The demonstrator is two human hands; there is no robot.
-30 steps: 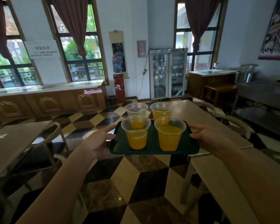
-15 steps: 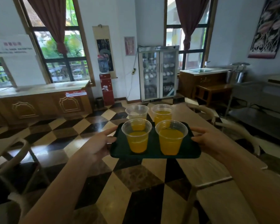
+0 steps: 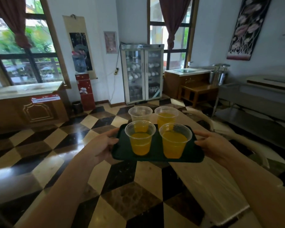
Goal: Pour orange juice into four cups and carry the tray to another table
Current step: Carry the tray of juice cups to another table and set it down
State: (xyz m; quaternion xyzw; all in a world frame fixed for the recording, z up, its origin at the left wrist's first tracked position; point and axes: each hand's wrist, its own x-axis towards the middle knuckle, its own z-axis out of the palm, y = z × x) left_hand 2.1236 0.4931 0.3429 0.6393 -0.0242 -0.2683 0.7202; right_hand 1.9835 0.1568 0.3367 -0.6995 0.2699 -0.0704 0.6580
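Four clear plastic cups of orange juice stand upright in a two-by-two block on the dark green tray (image 3: 156,157), and you hold that tray level in the air between your hands, out in front of your chest. Your left hand (image 3: 99,146) is clamped on the left short edge, thumb laid over the rim; your right hand (image 3: 215,146) grips the right short edge the same way, so the tray's long axis runs straight across from one palm to the other.

What the coming move turns on, I judge, is the pale wooden table (image 3: 209,180): it lies below and to the right of the tray, its top running away from you, with the tray's right half already over it. Your right hand is the nearer one.

Near left cup (image 3: 140,141) and near right cup (image 3: 175,142) are thin-walled, tapered and see-through; the far left cup (image 3: 140,116) and far right cup (image 3: 166,116) sit just behind them. The tray looks smooth, matte plastic with a low raised lip. Juice in soft cups will slosh, so a flat, slow lowering seems called for.
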